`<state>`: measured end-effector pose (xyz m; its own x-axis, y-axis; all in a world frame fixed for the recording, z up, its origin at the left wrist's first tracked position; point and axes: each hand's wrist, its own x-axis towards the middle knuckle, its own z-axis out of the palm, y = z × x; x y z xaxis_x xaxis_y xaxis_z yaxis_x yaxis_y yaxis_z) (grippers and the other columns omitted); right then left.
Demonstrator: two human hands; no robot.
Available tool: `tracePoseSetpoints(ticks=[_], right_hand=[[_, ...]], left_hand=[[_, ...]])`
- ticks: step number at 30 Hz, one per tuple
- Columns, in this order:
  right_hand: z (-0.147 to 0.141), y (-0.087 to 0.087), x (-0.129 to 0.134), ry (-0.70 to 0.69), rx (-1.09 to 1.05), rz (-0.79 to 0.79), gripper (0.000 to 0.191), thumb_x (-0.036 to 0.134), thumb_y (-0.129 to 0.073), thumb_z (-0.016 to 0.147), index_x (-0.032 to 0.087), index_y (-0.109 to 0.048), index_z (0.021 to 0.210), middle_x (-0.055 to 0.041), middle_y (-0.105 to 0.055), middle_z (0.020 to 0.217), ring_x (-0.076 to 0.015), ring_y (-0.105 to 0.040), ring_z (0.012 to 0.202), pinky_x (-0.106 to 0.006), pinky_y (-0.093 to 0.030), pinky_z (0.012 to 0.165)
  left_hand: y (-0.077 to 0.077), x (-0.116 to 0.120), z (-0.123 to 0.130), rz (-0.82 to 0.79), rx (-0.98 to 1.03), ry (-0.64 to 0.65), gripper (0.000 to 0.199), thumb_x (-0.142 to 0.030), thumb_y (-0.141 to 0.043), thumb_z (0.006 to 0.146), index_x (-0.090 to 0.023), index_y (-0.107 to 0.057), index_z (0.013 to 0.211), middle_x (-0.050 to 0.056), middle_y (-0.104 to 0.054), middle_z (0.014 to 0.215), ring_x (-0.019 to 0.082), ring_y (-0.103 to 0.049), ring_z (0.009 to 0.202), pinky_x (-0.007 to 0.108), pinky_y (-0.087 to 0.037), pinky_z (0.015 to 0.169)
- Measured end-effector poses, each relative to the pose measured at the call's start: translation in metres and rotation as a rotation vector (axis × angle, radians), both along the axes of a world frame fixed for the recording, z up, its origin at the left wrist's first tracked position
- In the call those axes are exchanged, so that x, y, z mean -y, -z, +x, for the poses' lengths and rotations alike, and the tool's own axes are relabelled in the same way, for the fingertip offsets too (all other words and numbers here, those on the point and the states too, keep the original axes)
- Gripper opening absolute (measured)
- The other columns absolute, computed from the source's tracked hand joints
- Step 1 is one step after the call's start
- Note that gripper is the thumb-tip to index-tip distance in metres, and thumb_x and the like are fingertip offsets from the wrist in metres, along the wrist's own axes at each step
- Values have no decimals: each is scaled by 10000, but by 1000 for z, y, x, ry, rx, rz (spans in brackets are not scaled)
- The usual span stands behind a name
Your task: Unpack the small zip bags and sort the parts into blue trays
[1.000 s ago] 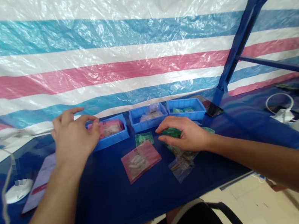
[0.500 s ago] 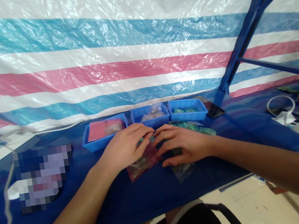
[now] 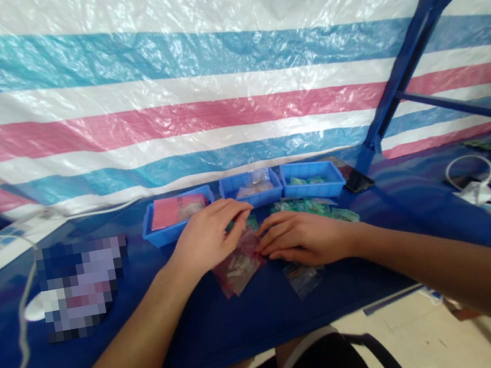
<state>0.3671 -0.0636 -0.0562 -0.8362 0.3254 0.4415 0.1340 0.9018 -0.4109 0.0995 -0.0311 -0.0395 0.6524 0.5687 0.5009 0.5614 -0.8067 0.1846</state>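
My left hand (image 3: pixel 213 232) hovers over the upper left of a pinkish clear bag (image 3: pixel 239 268) with small metallic parts inside. Its thumb and fingers are curved toward each other, and whether anything sits between them is too small to tell. At the bag's right edge, my right hand (image 3: pixel 299 238) has its fingertips pressed on the pink plastic, fingers bent and close together. Green pieces in clear bags (image 3: pixel 308 205) lie just behind my right hand. Below it is a small clear bag (image 3: pixel 306 280).
Three blue bins stand at the back: one with a pink packet (image 3: pixel 166 213), one with clear bags (image 3: pixel 255 185), one with green pieces (image 3: pixel 308 180). A black phone (image 3: pixel 358 180), a white cable (image 3: pixel 23 334) and white plugs (image 3: pixel 477 193) lie around. Another person's hand shows far right.
The green piece at my left fingers is no longer seen there. My right fingers have drawn closer together on the pink bag, and more of the bag's metallic parts show. The view has shifted slightly.
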Motion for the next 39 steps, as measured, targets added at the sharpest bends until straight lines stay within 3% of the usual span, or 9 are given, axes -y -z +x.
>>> tracePoseSetpoints(ticks=[5, 9, 14, 17, 21, 25, 30, 37, 39], right_hand=[[4, -3, -2, 185, -195, -176, 267, 254, -580, 1114, 221, -828, 1207, -106, -825, 1236, -232, -772, 1172, -378, -595, 1065], [8, -5, -8, 335, -423, -437, 254, 387, -666, 1082, 232, -860, 1137, -80, -838, 1205, -239, -786, 1139, -378, -594, 1055], [9, 2, -20, 436, -626, -722, 312, 526, -799, 971, 266, -883, 1122, -37, -864, 1152, -266, -803, 1082, -449, -603, 1090], [9, 6, -25, 426, -764, -823, 279, 526, -853, 925, 306, -891, 1092, -15, -863, 1168, -265, -804, 1097, -461, -598, 1124], [10, 5, -23, 407, -763, -803, 263, 527, -839, 941, 316, -891, 1089, -20, -859, 1153, -269, -792, 1115, -466, -581, 1142], [12, -1, -18, 394, -700, -711, 292, 545, -749, 1009, 293, -892, 1036, -38, -823, 1195, -264, -760, 1160, -438, -554, 1141], [12, -4, -16, 423, -660, -594, 293, 533, -744, 1012, 274, -869, 1065, -54, -788, 1245, -257, -723, 1199, -415, -549, 1122], [4, 5, -20, 358, -714, -717, 524, 439, -939, 840, 291, -728, 1297, -56, -789, 1311, -250, -724, 1249, -401, -579, 1093], [3, 7, -20, 319, -714, -781, 526, 403, -952, 828, 286, -720, 1286, -42, -815, 1236, -229, -759, 1148, -386, -598, 1041]], left_hand=[[-13, 4, 1, -172, 196, 0, 357, -433, -535, 1134, -198, -803, 1153, 85, -837, 1144, 245, -778, 1029, 341, -563, 957], [-19, 6, 1, -428, 334, 37, 450, -541, -502, 1129, -216, -796, 1235, 79, -819, 1258, 271, -758, 1151, 340, -558, 1008], [-11, 5, 4, -555, 353, -76, 635, -616, -781, 935, -236, -699, 1437, 46, -806, 1009, 229, -733, 805, 295, -568, 704], [-4, 0, 3, -579, 404, -109, 609, -582, -809, 906, -206, -720, 1377, 47, -796, 951, 218, -726, 732, 281, -553, 630], [-2, -9, -1, -667, 472, -86, 454, -517, -713, 974, -172, -773, 1263, 79, -835, 944, 256, -785, 809, 311, -589, 698], [-8, -12, -7, -590, 497, -126, 343, -425, -666, 979, -189, -834, 1163, 97, -846, 1169, 289, -785, 1046, 379, -598, 937], [-15, -8, -6, -595, 581, -121, 367, -371, -639, 965, -207, -824, 1236, 73, -830, 1262, 289, -769, 1133, 384, -581, 1013], [-12, -4, -2, -670, 682, 5, 275, -339, -713, 945, -210, -862, 1137, 83, -836, 1247, 301, -753, 1214, 408, -552, 1124], [-11, -2, 0, -769, 761, 48, 275, -299, -737, 913, -209, -866, 1139, 93, -828, 1279, 308, -743, 1250, 406, -555, 1133]])
